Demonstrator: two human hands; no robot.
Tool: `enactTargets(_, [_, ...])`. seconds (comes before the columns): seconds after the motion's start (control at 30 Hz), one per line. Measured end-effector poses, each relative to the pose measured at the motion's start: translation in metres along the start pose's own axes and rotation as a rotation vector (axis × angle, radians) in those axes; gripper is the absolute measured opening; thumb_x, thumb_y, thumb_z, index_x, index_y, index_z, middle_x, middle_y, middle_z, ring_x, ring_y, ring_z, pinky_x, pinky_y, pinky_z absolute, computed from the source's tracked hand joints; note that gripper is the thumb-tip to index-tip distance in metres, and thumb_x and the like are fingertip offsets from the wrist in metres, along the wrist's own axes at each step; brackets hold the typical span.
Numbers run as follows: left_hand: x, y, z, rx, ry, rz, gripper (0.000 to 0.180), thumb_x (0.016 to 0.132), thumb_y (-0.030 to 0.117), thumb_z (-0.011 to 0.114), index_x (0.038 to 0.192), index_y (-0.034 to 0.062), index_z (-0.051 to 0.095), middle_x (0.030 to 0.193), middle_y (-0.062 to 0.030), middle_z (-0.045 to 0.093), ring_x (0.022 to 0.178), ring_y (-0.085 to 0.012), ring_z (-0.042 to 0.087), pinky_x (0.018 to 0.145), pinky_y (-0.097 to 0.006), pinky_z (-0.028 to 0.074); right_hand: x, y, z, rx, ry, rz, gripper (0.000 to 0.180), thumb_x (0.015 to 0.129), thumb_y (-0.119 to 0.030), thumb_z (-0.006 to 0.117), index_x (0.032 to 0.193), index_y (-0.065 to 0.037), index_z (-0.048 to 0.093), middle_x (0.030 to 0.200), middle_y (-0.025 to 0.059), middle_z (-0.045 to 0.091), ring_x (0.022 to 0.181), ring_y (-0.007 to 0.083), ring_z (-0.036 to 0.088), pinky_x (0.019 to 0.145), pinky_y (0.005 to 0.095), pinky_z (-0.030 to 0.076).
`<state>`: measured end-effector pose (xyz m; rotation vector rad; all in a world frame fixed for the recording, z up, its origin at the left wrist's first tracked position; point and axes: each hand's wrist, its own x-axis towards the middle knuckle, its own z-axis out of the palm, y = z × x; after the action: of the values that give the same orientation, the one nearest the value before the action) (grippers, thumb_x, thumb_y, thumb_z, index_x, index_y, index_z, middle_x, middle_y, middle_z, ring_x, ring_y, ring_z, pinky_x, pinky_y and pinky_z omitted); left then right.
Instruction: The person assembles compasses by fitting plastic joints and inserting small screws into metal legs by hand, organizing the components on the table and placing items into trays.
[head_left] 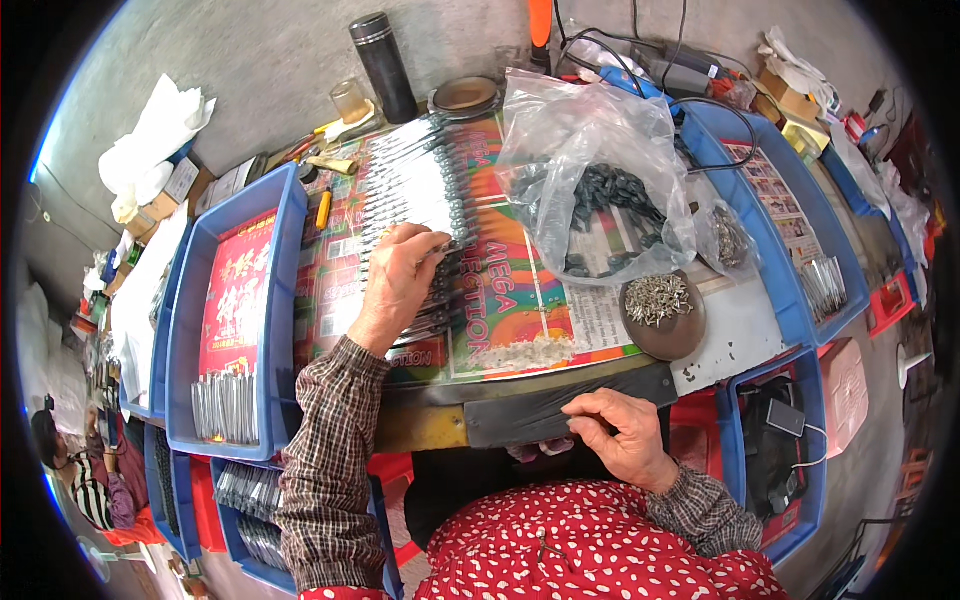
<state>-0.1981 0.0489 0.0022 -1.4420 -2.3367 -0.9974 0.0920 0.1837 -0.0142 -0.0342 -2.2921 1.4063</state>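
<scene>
A long row of thin silver metal strips with dark ends (415, 180) lies side by side on the table. Over that row is my left hand (400, 275), its fingers bent and drawn together at the dark ends; whatever they grip is hidden. In front of the table's dark padded edge (570, 405) I hold my right hand (625, 435), thumb and forefinger pinched together. Anything between those fingertips is too small to make out. A round brown dish (680, 342) of small metal screws or rivets (655, 299) sits beyond my right hand. Behind it, a clear plastic bag (600, 180) contains black parts (610, 195).
Blue trays stand at the left (285, 290) and right (790, 290), with metal strips in them. Another clear bag (728, 238) of small parts lies beside the dish. A black flask (384, 70), yellow-handled tool (324, 209) and dark cables (690, 100) are farther back.
</scene>
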Motion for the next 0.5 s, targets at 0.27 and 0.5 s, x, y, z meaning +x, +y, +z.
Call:
enactTargets(0.27, [-0.018, 0.012, -0.016, -0.004, 0.117, -0.007, 0.022, 0.079, -0.002, 0.066, 0.101, 0.0024, 0.069, 0.097, -0.0141, 0.066, 0.092, -0.0312, 0.063, 0.080, -0.037, 0.049, 0.001, -0.004, -0.001, 0.026, -0.019, 0.030, 0.017, 0.085, 0.003, 0.065, 0.102, 0.001, 0.063, 0.083, 0.0090, 0.065, 0.064, 0.0135, 0.063, 0.057, 0.0247, 0.051])
enactTargets(0.5, [-0.073, 0.030, -0.061, 0.088, 0.118, -0.014, 0.021, 0.076, -0.004, 0.068, 0.096, 0.0020, 0.069, 0.092, -0.0133, 0.065, 0.085, -0.0297, 0.064, 0.073, -0.035, 0.051, 0.000, -0.001, 0.003, 0.007, 0.011, 0.060, 0.015, 0.083, 0.002, 0.066, 0.098, 0.001, 0.066, 0.083, 0.0084, 0.066, 0.064, 0.0125, 0.062, 0.057, 0.0243, 0.048])
